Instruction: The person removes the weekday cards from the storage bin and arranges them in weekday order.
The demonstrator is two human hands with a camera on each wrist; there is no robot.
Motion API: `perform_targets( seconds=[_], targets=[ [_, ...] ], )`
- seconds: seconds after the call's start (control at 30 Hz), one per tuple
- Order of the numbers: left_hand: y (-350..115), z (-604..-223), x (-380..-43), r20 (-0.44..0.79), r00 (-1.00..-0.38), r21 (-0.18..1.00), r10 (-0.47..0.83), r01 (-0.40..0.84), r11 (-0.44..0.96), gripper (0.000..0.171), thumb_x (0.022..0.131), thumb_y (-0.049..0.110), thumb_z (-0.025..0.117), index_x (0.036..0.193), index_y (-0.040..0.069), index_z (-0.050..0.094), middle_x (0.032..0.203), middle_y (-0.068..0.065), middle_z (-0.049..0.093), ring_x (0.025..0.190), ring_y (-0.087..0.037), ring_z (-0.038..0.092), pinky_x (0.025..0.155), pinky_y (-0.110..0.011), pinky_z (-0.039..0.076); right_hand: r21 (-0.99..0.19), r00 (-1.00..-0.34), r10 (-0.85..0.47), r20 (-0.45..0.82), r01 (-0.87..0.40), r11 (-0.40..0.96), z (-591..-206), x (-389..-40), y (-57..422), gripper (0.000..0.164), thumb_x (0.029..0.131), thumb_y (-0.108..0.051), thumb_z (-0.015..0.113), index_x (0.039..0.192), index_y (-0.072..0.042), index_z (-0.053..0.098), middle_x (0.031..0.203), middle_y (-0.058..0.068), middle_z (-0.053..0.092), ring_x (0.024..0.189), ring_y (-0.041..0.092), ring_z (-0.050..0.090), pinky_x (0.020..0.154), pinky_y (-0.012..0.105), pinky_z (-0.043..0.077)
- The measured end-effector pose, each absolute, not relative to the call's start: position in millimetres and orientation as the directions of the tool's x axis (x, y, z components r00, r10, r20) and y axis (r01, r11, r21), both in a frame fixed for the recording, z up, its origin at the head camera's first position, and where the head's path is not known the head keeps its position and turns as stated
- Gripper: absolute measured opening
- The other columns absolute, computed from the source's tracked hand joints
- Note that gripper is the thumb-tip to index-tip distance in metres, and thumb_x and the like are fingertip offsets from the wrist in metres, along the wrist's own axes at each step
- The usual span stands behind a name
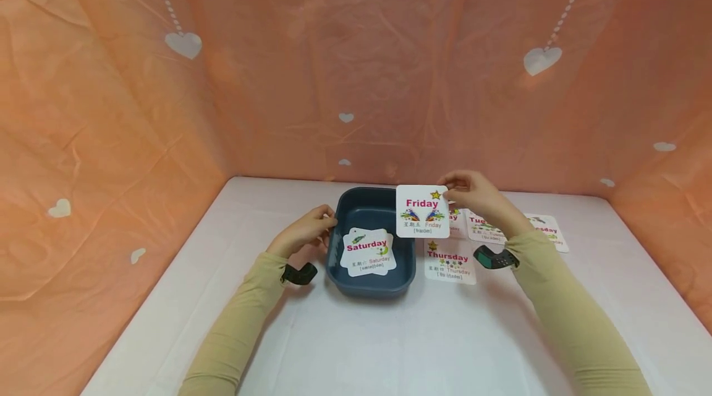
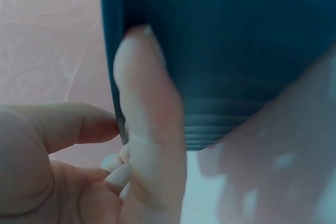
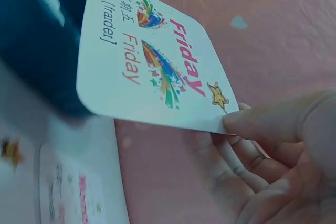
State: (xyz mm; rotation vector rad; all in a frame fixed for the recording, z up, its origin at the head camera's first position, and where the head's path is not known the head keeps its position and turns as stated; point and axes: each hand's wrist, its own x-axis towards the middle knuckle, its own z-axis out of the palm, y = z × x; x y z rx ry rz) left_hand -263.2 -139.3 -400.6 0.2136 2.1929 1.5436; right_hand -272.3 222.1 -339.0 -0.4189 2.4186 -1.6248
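My right hand (image 1: pixel 466 191) pinches the Friday card (image 1: pixel 421 220) by its upper right corner, thumb on the printed face. In the head view the card overlaps the right rim of the dark blue bin (image 1: pixel 371 290). My left hand (image 1: pixel 305 233) grips the bin's left wall, with thumb and fingers (image 2: pixel 149 103) on either side of it in the left wrist view. Inside the bin lies the Saturday card (image 1: pixel 367 255), with another card mostly hidden beneath it. The Thursday card (image 1: pixel 450 263) lies on the table just right of the bin.
More cards lie behind and beside the right forearm, among them a Tuesday card (image 1: pixel 483 232) and one ending in "sday" (image 1: pixel 549 230). The white table (image 1: pixel 356 346) ends at an orange cloth backdrop (image 1: pixel 378 93) with white hearts. Black bands circle both wrists.
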Motion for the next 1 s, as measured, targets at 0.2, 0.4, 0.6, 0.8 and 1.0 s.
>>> perform_targets(
  seconds=[0.2,0.4,0.6,0.8,1.0],
  targets=[
    [-139.0,-399.5,-262.0,-0.259,-0.895,0.924,0.362,-0.121,0.362,0.008,0.099,0.009,0.042,0.101,0.001,0.041,0.072,-0.01,0.052,0.049,-0.017,0.052,0.045,-0.028,0.05,-0.877,-0.956,-0.288,-0.05,-0.096,0.472,-342.7,-255.3,260.9,0.031,0.096,-0.006,0.055,0.125,0.006,0.051,0.12,0.025,0.053,0.101,0.031,0.06,0.082,0.04,0.054],
    [-139.1,-397.6,-260.7,-0.256,-0.895,0.927,0.364,-0.12,0.356,0.008,0.099,0.008,0.042,0.101,0.0,0.041,0.071,-0.009,0.051,0.05,-0.017,0.051,0.046,-0.028,0.049,-0.847,-0.965,-0.244,-0.1,-0.046,0.53,-354.9,-240.5,293.5,0.033,0.096,-0.004,0.053,0.126,0.007,0.049,0.122,0.027,0.053,0.099,0.028,0.06,0.081,0.041,0.054],
    [-139.3,-398.7,-259.9,-0.252,-0.895,0.929,0.369,-0.117,0.352,0.008,0.1,0.008,0.042,0.099,0.001,0.041,0.07,-0.009,0.052,0.05,-0.017,0.052,0.047,-0.028,0.05,-0.837,-0.97,-0.205,-0.13,-0.003,0.547,-373.9,-224.0,319.2,0.034,0.095,-0.003,0.054,0.125,0.011,0.047,0.12,0.028,0.053,0.095,0.019,0.059,0.079,0.034,0.055],
    [-137.8,-398.2,-259.7,-0.264,-0.899,0.92,0.35,-0.126,0.371,0.008,0.1,0.01,0.043,0.098,0.002,0.042,0.067,-0.009,0.052,0.049,-0.018,0.053,0.047,-0.028,0.05,-0.812,-0.977,-0.151,-0.153,0.037,0.582,-390.9,-210.1,342.4,0.037,0.095,-0.005,0.055,0.127,0.011,0.047,0.123,0.029,0.05,0.095,0.015,0.057,0.077,0.031,0.055],
    [-137.9,-397.4,-260.3,-0.256,-0.901,0.92,0.351,-0.115,0.376,0.008,0.1,0.01,0.043,0.098,0.002,0.042,0.067,-0.008,0.052,0.049,-0.018,0.053,0.046,-0.029,0.05,-0.803,-0.974,-0.132,-0.182,0.07,0.592,-398.3,-202.8,353.2,0.039,0.095,-0.007,0.056,0.127,0.012,0.045,0.122,0.031,0.05,0.095,0.02,0.058,0.074,0.03,0.055]
  ],
)
